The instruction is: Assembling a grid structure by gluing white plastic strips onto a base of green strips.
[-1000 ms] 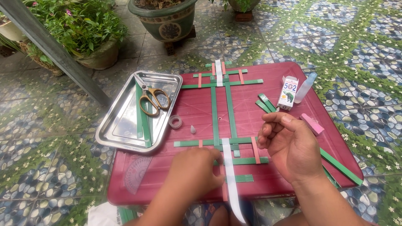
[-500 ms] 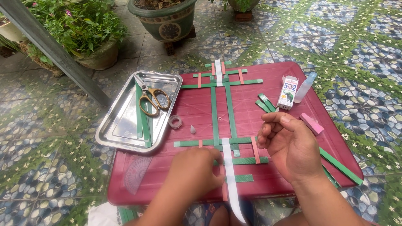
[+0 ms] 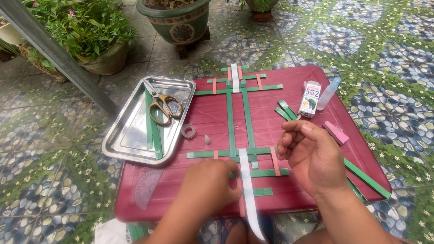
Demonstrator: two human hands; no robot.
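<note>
Left hand [image 3: 209,183] lies curled on the woven strips, fingertips pressing one white strip [image 3: 247,190] at the red tabletop's [image 3: 212,117] near edge. Right hand [image 3: 312,156] hovers loosely curled, holding nothing. One tray [image 3: 122,140] holds one pair of scissors [image 3: 163,103].

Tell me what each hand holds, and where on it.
Left hand presses on the white strip at its middle, fingers hidden. Right hand holds nothing visible.

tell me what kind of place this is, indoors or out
Most likely an outdoor patio or garden corner at a home: a patterned tile floor, potted plants along the top edge, and a low red table set up for paper-strip craft work with both hands.
</note>
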